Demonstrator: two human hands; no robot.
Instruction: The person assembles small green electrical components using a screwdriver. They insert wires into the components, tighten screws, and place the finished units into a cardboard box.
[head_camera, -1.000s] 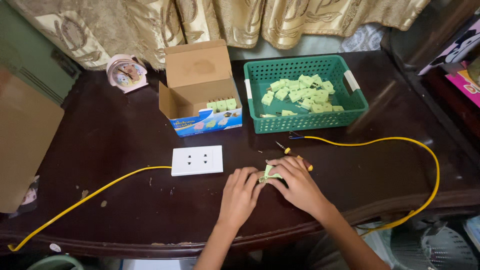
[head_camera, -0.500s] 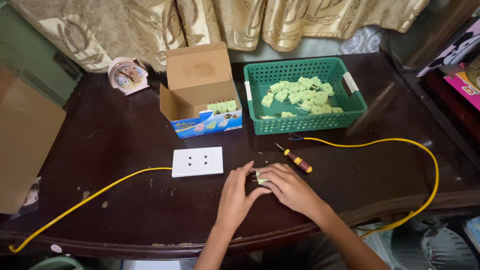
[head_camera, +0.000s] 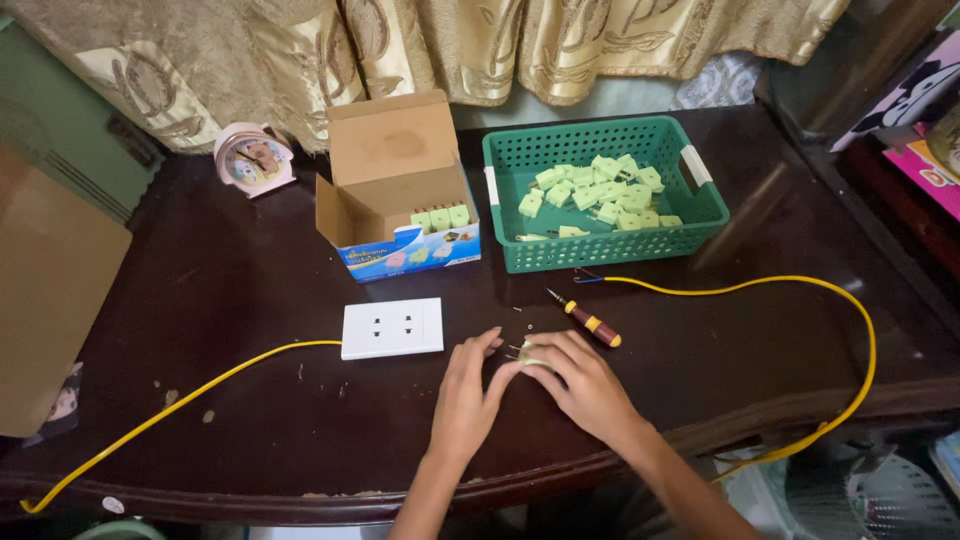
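Note:
Both my hands meet over a small pale green plug part on the dark wooden table. My right hand wraps its fingers around the part. My left hand touches it from the left with its fingertips; thin metal pins stick out beside them. A small screwdriver with a red and yellow handle lies just beyond my right hand. A white wall socket plate lies to the left of my hands, with a yellow cable running from it to the table's left front.
A green plastic basket at the back holds several pale green parts. An open cardboard box with more of them stands to its left. A second yellow cable loops at the right. A small pink clock stands back left.
My hands have shifted a little to the left with the green part, away from the screwdriver, which now lies uncovered beside my right hand.

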